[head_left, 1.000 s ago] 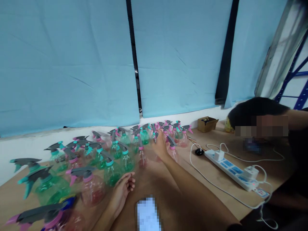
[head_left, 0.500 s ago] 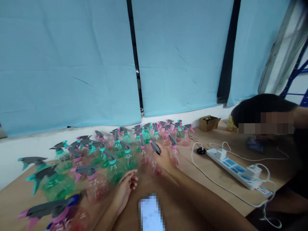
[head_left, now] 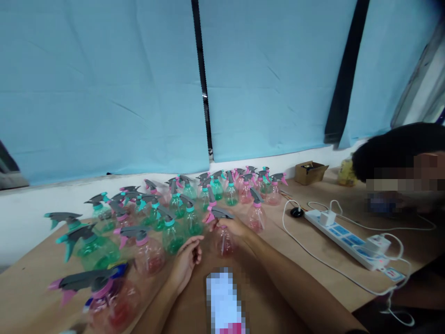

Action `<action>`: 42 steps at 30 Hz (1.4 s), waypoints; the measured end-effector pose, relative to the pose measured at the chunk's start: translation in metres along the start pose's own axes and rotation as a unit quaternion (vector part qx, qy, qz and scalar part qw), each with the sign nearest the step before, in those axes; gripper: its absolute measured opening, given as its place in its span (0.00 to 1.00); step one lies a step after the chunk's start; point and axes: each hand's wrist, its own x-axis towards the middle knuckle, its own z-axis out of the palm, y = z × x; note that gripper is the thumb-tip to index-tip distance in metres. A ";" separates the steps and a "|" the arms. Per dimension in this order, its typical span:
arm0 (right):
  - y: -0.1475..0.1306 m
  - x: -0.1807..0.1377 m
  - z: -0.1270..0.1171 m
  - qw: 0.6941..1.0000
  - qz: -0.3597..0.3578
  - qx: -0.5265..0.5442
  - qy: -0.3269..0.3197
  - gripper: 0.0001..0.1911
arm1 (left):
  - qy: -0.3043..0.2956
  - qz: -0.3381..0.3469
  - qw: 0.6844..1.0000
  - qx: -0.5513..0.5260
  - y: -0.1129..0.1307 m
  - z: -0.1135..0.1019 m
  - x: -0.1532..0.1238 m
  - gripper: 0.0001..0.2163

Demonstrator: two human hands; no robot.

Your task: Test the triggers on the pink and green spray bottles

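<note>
My right hand [head_left: 232, 227] is closed around the neck of a clear pink spray bottle [head_left: 225, 245], just under its grey and pink trigger head. That bottle looks upright, its nozzle to the left. My left hand [head_left: 187, 257] hangs left of it with nothing in it, index finger stretched out and the other fingers loosely curled. Close by the left hand stands a green spray bottle [head_left: 174, 237] with a teal collar. Another pink spray bottle [head_left: 256, 217] stands behind my right wrist. A blurred-out bright phone-like screen [head_left: 224, 297] lies between my forearms.
Many green and pink spray bottles crowd the left and back of the brown table [head_left: 267, 253]. Rightward lie a white power strip [head_left: 347, 241] with plugs and cables, a black round object [head_left: 296, 212] and a cardboard box [head_left: 310, 174]. A person [head_left: 399, 148] leans over the right side.
My right hand has moved from the bottle's trigger head down to its neck, and the bottle's nozzle now points left. The view has shifted slightly, and my left hand keeps its pose.
</note>
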 end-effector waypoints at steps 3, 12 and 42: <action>0.005 0.006 0.010 1.000 0.007 0.016 -0.010 0.15 | 0.000 0.003 1.000 0.011 0.001 0.002 -0.003 0.14; 0.013 0.012 0.020 0.999 0.000 0.038 0.013 0.09 | -0.014 0.007 1.000 -0.011 -0.001 0.002 -0.005 0.12; 0.027 0.013 0.019 0.999 -0.011 0.035 0.027 0.12 | -0.020 0.009 1.000 -0.001 -0.002 0.002 -0.004 0.10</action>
